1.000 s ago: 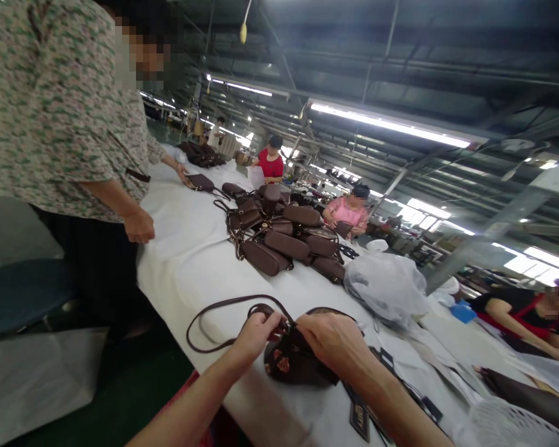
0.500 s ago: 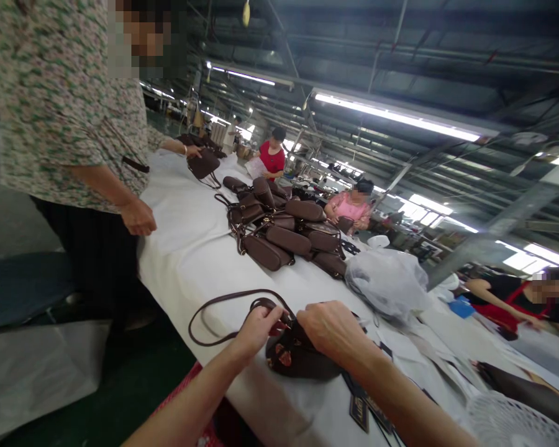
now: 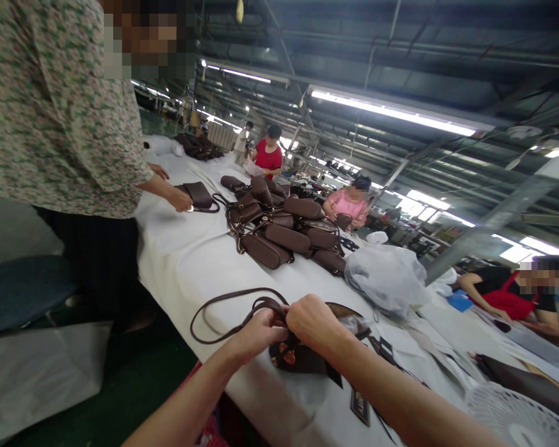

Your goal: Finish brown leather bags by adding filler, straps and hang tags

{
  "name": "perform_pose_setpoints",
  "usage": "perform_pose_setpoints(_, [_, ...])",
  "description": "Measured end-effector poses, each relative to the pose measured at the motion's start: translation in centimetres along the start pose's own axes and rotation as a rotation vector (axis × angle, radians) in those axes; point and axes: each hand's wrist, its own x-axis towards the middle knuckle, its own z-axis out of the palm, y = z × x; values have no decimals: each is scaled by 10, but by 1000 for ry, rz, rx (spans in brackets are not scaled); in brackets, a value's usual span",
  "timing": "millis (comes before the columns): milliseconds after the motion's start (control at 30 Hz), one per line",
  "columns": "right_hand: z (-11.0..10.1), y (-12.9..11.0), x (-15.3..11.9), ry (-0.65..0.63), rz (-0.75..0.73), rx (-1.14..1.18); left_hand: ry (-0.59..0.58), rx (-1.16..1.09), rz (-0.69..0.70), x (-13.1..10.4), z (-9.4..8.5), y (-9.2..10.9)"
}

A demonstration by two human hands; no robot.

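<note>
A small dark brown handbag [image 3: 302, 360] with a gold-coloured emblem lies on the white-covered table [image 3: 200, 267] in front of me. My left hand [image 3: 259, 332] is closed at the bag's top edge, by the base of its strap [image 3: 209, 304], which loops out to the left on the cloth. Right beside it, my right hand [image 3: 313, 320] is bent into a fist on the same top edge. The fingertips of both are partly hidden, so the exact spot they pinch cannot be made out. Clear plastic [image 3: 355, 324] shows behind my right wrist. Black tags [image 3: 360, 406] lie near the bag.
Ahead is a pile of brown handbags [image 3: 286, 239], with a clear plastic bag [image 3: 386, 276] to its right. At left a person in a floral shirt [image 3: 65, 124] holds another bag [image 3: 199, 195]. A white basket [image 3: 517, 422] stands lower right. Other people work farther off.
My right hand has shifted slightly left, closer to my left hand, and the plastic behind the bag now shows. The person at left has drawn a brown bag nearer along the table.
</note>
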Motion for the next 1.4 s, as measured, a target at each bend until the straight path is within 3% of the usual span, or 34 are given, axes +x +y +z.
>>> perform_pose_setpoints(67, [2,1,0,-12,35,-6,-11,11,44,2,0,-3])
perform_pose_setpoints(267, [1,4,-2,-30,91,48,275,122,84,17,10,-28])
perform_pose_setpoints(433, [8,7,-3,-34,134,116,298,274,108,20,11,-32])
perform_pose_setpoints(500, [12,9,-6,-31,147,141,263,373,62,17,4,-25])
perform_pose_setpoints(667, [20,15,-12,125,98,427,-102,604,-110,1,-23,12])
perform_pose_setpoints(800, [23,12,-7,175,81,543,-48,779,95,-7,-26,44])
perform_pose_setpoints(900, [22,9,-3,187,101,513,17,864,180,-6,-19,51])
perform_pose_setpoints(1100, [23,13,-3,262,99,484,160,770,255,-2,-8,42])
perform_pose_setpoints(1400, [25,18,-2,278,153,475,139,438,186,7,-11,20])
